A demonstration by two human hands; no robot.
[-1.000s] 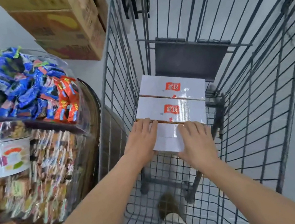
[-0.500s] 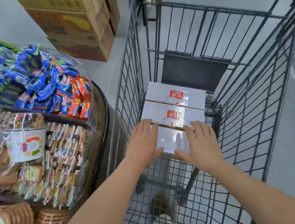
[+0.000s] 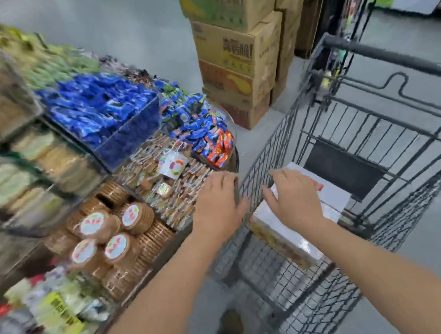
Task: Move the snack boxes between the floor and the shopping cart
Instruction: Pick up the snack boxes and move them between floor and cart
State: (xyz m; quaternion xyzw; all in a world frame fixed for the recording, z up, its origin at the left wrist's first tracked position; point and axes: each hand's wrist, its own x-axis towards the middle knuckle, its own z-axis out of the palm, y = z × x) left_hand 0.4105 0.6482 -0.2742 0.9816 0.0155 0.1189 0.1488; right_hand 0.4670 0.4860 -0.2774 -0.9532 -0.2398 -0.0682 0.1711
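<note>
Both palms (image 3: 296,198) flat (fingers spread) on box (image 3: 331,192)

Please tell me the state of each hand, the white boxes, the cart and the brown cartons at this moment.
left hand: open, fingers at the cart's side rim, outside the basket.
right hand: open, flat on top of the white snack boxes, not gripping.
white snack boxes: closed, resting inside the cart.
shopping cart: upright on the floor.
brown cartons: closed, stacked on the floor beyond the cart.
</note>
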